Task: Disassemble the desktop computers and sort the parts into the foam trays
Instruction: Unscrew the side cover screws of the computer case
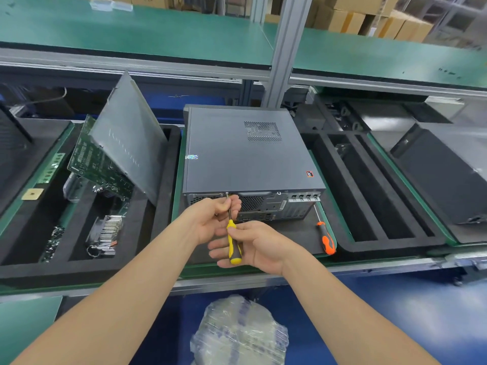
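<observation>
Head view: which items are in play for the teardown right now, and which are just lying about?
In play: computer; yellow screwdriver, left hand gripping the shaft, right hand the handle, tip at a rear screw; foam tray with board and panel.
Lying about: orange screwdriver, plastic bag, boxes.

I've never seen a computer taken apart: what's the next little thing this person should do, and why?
Probably turn the yellow screwdriver to back out the screw: its tip sits on that screw at the rear edge of the computer case, the right hand holds the handle, the left hand steadies the shaft.
</observation>
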A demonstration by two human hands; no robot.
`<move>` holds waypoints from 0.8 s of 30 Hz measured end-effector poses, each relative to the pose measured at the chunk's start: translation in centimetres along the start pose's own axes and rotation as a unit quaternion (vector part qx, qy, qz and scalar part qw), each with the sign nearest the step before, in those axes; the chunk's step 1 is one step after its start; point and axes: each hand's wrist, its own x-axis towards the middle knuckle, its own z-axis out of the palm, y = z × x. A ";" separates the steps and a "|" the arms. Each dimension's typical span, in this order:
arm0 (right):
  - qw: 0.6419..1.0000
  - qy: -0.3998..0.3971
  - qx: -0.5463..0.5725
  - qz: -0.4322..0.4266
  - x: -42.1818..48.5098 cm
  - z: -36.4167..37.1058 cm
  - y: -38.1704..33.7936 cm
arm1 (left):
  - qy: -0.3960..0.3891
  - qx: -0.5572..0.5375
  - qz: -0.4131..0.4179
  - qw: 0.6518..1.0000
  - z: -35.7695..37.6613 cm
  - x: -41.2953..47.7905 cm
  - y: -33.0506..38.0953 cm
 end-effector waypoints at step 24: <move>0.984 0.119 -0.135 0.006 1.2 0.2 0.0 | -0.013 0.006 0.040 0.999 0.7 -0.2 -0.2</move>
